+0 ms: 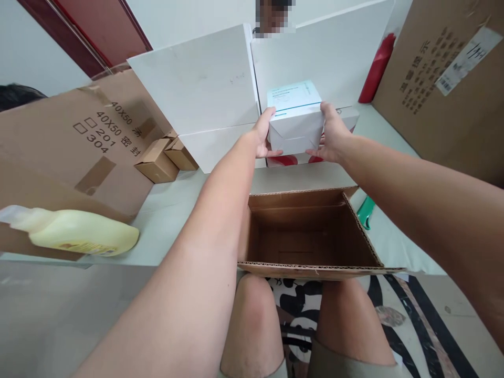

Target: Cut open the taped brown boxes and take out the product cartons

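A white box with a pale blue label on top is held up between both my hands, beyond an open brown cardboard carton. My left hand presses its left side, fingers curled under the bottom edge. My right hand clasps its right side, thumb on top. The carton stands open at the table's near edge, above my knees, and its inside looks bare. Something red shows just under the white box, mostly hidden.
White partition panels stand behind the box. A large flattened cardboard sheet leans at left, a yellow bottle lying before it. Two small brown boxes sit mid-left. A big carton, a red object and a green tool are at right.
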A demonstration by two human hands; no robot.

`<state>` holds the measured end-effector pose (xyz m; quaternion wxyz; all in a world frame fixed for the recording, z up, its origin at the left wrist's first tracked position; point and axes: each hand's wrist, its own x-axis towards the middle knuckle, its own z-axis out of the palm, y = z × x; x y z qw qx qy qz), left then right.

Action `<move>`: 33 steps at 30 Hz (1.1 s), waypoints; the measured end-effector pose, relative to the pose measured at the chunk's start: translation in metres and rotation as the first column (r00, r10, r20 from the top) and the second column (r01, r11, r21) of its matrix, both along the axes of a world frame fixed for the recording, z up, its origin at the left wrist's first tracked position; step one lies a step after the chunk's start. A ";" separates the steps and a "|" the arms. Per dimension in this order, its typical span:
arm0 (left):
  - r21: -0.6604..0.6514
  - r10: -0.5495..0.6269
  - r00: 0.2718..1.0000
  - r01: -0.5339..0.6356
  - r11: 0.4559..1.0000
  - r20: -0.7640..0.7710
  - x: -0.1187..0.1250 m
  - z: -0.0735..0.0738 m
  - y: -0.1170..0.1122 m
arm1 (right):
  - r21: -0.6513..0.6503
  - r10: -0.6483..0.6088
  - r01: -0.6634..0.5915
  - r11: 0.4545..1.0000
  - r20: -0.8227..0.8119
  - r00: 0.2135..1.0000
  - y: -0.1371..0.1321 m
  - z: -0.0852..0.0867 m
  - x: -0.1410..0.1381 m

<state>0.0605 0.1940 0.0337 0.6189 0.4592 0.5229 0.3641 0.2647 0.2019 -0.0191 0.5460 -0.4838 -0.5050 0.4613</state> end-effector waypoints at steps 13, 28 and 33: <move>0.222 -0.251 0.968 0.246 0.944 -0.006 -0.051 0.025 -0.061 | -0.032 -0.199 0.200 0.979 -0.337 0.920 -0.133 0.039 0.100; 0.218 -0.118 0.993 0.115 0.969 0.000 -0.060 -0.047 -0.166 | -0.468 -0.563 0.547 0.694 0.121 0.818 -0.070 -0.065 0.190; 0.236 -0.043 0.978 -0.007 0.972 0.203 -0.060 -0.060 -0.155 | -0.417 -0.517 0.581 0.699 0.267 0.813 -0.032 -0.079 0.208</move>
